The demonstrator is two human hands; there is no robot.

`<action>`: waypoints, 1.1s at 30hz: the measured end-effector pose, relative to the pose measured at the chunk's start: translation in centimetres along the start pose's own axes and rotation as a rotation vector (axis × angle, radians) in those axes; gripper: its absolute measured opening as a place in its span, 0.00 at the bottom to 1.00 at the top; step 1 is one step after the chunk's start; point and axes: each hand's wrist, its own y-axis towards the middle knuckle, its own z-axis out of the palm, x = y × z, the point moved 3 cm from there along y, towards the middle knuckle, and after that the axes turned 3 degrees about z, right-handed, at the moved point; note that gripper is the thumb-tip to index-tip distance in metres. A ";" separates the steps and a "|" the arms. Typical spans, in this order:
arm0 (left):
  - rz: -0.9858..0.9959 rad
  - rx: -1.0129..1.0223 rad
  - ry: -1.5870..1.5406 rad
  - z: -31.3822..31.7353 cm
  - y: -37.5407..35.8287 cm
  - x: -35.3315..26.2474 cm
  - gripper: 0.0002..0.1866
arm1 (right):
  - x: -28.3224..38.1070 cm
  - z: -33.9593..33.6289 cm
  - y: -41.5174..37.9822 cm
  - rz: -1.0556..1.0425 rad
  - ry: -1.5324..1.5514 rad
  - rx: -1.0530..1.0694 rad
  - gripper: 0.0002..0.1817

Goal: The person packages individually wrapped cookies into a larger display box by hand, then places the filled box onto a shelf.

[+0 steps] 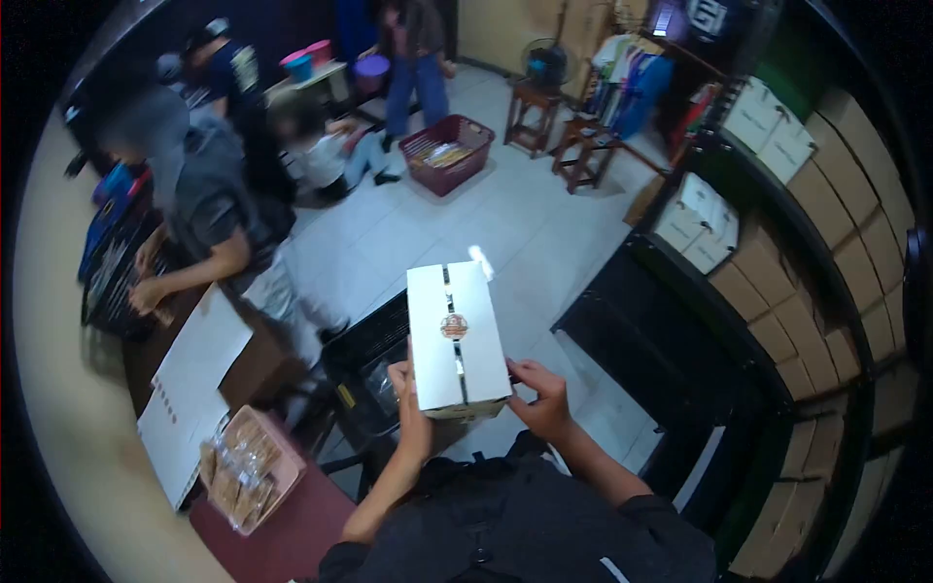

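A white box (434,353) with a dark patterned strip down its middle and a round orange-brown sticker is held in front of my body. My left hand (412,408) grips its left side near the bottom corner. On the right, my right hand (540,394) is closed on the lower right corner. Both hands touch the box, one on each side. Under and behind the box is a black crate (364,340) on the floor, partly hidden by it.
A pink tray (283,474) of wrapped packs lies at lower left beside white sheets (206,364). A co-worker (209,194) stands at left. A maroon basket (449,173) is on the floor ahead. Black shelves (632,301) with boxes (768,316) line the right.
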 end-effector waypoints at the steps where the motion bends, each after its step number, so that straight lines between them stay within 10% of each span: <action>1: 0.040 0.113 -0.003 1.7 0.6 -0.8 0.32 | 0.3 -2.0 -0.4 -0.059 -0.043 -0.056 0.27; 2: 0.082 0.116 -0.156 3.7 1.7 -2.5 0.23 | -0.1 -4.4 -0.7 -0.056 -0.078 -0.090 0.27; 7: 0.232 0.453 -0.408 17.0 3.2 -11.7 0.63 | -1.8 -16.8 -4.5 -0.148 -0.175 -0.319 0.28; 12: 0.485 0.603 -0.476 25.3 2.0 -18.1 0.57 | -1.7 -25.4 -6.1 -0.200 -0.439 -0.371 0.24; 15: 0.542 0.693 -0.581 28.6 2.4 -20.9 0.62 | -2.2 -28.5 -6.2 -0.182 -0.871 -0.313 0.38; 19: 0.836 0.653 -0.414 32.2 5.8 -21.7 0.53 | -6.2 -31.7 -5.8 0.213 0.301 -0.397 0.39; 22: 0.751 0.554 -0.830 33.8 8.5 -26.1 0.52 | -0.6 -35.0 -0.1 -0.112 -0.535 -0.419 0.39; 24: 0.891 0.566 -0.571 33.3 11.8 -30.1 0.52 | 2.6 -37.0 4.4 -0.386 -1.013 -0.413 0.37; 25: 0.995 0.549 -0.282 33.3 13.6 -31.9 0.51 | 3.8 -38.3 6.8 -0.413 -0.756 -0.405 0.35; 27: 0.792 0.715 -0.789 35.2 16.4 -36.2 0.49 | 4.2 -40.2 10.8 -0.361 -0.592 -0.666 0.34; 33: 1.070 0.648 -0.825 40.7 26.6 -44.2 0.36 | 7.6 -45.7 22.1 -0.519 -0.466 -0.672 0.41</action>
